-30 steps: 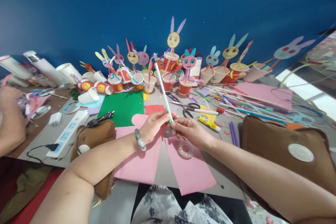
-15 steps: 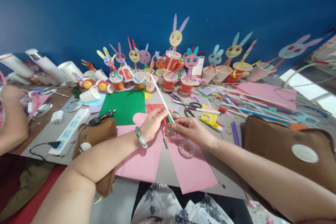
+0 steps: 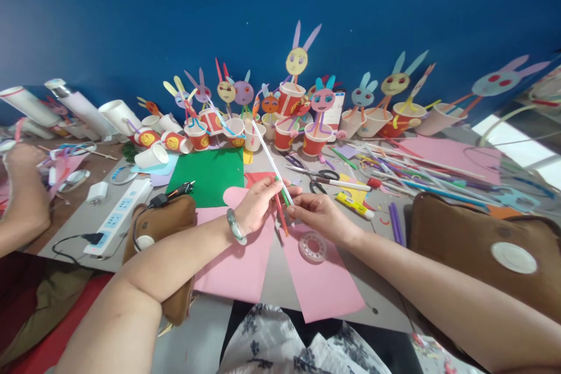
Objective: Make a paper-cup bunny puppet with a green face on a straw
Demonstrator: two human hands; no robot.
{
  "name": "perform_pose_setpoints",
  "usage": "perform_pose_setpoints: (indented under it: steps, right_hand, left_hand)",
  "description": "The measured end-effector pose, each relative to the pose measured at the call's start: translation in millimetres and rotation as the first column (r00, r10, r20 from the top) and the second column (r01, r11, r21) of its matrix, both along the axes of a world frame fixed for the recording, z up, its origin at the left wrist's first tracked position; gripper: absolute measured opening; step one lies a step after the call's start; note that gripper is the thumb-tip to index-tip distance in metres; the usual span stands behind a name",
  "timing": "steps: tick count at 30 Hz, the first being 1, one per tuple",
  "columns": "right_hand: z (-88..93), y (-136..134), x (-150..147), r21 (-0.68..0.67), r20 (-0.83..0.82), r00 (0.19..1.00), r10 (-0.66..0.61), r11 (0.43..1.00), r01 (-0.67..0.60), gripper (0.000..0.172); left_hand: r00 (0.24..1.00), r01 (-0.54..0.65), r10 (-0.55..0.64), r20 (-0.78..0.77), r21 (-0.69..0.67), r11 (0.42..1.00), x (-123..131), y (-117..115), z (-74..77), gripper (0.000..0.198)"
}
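One slim white stick (image 3: 265, 148) is held above the worktop (image 3: 275, 283), nearer its front edge than its back; its long axis slants from the right fingertips leftward to the back edge. The right hand (image 3: 318, 216), nearer the low end, pinches it; the left hand (image 3: 258, 204) grips just beyond, a red strip (image 3: 281, 216) dangling beneath. Below, a tape ring (image 3: 312, 247) lies on pink paper (image 3: 326, 292). Paper cups (image 3: 316, 140) line the back edge, before a blue wall (image 3: 175, 11).
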State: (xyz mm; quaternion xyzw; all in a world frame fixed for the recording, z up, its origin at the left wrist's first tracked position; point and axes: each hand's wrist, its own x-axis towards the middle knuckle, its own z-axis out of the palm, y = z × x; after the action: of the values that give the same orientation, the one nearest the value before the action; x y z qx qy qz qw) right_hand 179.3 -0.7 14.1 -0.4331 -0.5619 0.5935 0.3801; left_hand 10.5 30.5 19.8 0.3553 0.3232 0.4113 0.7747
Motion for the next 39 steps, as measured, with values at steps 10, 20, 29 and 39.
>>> perform_pose_setpoints:
  steps: [10,20,29,39]
  right_hand:
    - [-6.3,0.3,-0.4,0.015,0.044,0.999,-0.005,1.0,0.004,0.041]
    - [-6.4,-2.2,-1.2,0.034,0.067,0.998,0.012,0.999,-0.015,0.04]
    - [-9.7,-2.3,-1.0,-0.001,0.079,0.997,-0.006,1.0,0.006,0.042]
    - [3.7,-1.4,-1.4,-0.066,0.027,0.999,-0.03,0.997,0.032,0.045]
  left_hand:
    - [1.0,0.013,-0.013,0.005,0.014,1.0,-0.9,-0.9,3.5,0.045]
    - [1.0,0.026,-0.026,-0.015,0.032,0.999,-0.5,-0.5,0.8,0.046]
    - [0.999,0.034,-0.033,-0.027,0.018,0.999,-1.3,-1.6,8.3,0.04]
    - [1.0,0.015,-0.015,-0.004,0.046,0.999,-0.4,4.6,8.4,0.037]
